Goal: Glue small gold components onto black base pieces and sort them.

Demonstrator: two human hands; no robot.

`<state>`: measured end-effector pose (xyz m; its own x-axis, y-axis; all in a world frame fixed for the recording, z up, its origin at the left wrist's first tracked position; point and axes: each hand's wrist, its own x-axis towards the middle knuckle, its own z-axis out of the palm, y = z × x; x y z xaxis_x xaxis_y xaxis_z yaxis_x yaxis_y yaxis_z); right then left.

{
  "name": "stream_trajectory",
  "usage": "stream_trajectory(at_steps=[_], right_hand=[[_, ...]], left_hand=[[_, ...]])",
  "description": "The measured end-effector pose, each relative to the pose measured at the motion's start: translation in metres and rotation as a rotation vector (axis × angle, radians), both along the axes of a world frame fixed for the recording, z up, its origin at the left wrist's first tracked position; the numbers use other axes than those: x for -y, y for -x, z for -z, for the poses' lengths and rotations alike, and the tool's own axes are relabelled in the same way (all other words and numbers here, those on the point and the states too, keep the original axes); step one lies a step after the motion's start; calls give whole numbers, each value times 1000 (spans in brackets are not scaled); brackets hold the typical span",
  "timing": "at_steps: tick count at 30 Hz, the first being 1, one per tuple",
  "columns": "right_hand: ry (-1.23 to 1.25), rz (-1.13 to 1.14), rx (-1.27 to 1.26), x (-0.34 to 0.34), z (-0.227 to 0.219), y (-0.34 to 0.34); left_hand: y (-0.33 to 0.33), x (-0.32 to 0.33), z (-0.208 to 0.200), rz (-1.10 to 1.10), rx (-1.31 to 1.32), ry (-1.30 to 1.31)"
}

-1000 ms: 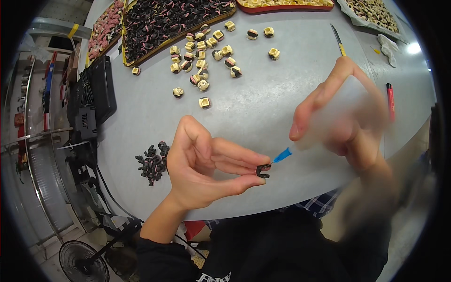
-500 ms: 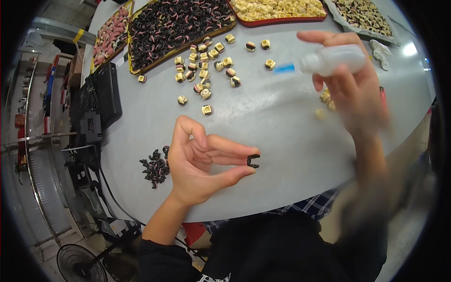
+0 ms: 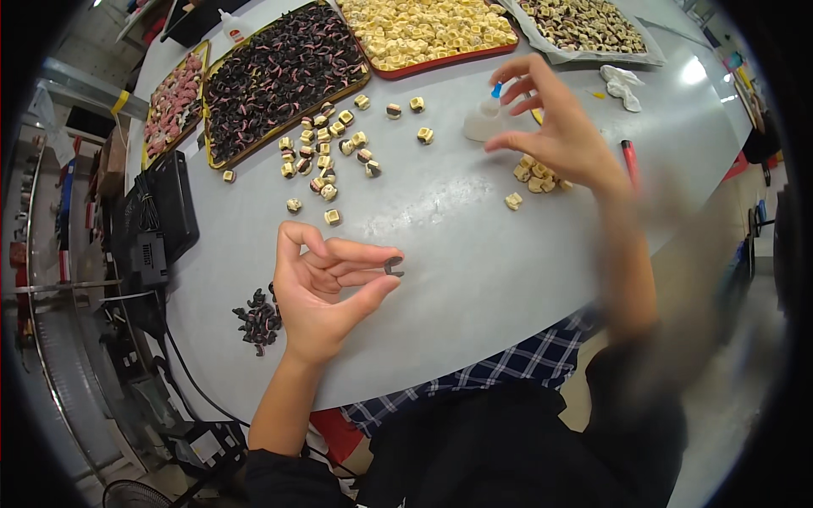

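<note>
Between the thumb and fingers of my left hand (image 3: 318, 292) is a small black C-shaped piece (image 3: 390, 267), held above the table with its gap facing right. My right hand (image 3: 563, 135) is open, fingers spread, beside a translucent squeeze bottle (image 3: 483, 127) with a blue tip. The bottle stands upright on the table. Below that hand lies a small pile of cream square pieces (image 3: 533, 175). A heap of loose black pieces (image 3: 257, 322) sits left of my left hand. Several joined cream-and-black pieces (image 3: 324, 161) are scattered in the middle of the table.
Along the far side stand a tray of black pieces (image 3: 284, 76), a red tray of cream pieces (image 3: 428, 34), a lined tray of joined pieces (image 3: 584, 25) and a tray of pink pieces (image 3: 176, 106). A red pen-like tool (image 3: 629, 161) and crumpled tissue (image 3: 622, 87) lie at the right.
My right hand has set the bottle upright on the table and opened its fingers. The black piece stays pinched in my left hand. The whole view has shifted.
</note>
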<state>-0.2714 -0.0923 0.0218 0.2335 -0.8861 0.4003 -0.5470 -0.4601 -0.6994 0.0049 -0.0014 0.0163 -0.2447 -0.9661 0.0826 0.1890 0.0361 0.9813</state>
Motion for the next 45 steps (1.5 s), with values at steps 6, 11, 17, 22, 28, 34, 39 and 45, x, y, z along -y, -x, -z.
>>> stream_trajectory(at_steps=[6, 11, 17, 22, 28, 34, 39, 45], right_hand=[[-384, -312, -319, -25, -39, 20], [-418, -408, -421, -27, -21, 5], [-344, -530, -187, -30, -19, -19], [-583, -726, 358, -45, -21, -48], [-879, -700, 844, -49, -4, -62], [-876, -673, 756, -48, -1, -66], [-979, -597, 741, -49, -8, -66], [-1024, -566, 706, -49, -7, -67]], left_hand=[[1, 2, -1, -26, 4, 18], [0, 1, 0, -24, 22, 36], [-1, -1, 1, -69, 68, 115], [3, -6, 2, -117, 169, 334], [3, -10, 3, -144, 269, 518], [3, -7, 3, -148, 317, 624], [4, -9, 3, -158, 351, 633], [5, -7, 5, -139, 381, 664]])
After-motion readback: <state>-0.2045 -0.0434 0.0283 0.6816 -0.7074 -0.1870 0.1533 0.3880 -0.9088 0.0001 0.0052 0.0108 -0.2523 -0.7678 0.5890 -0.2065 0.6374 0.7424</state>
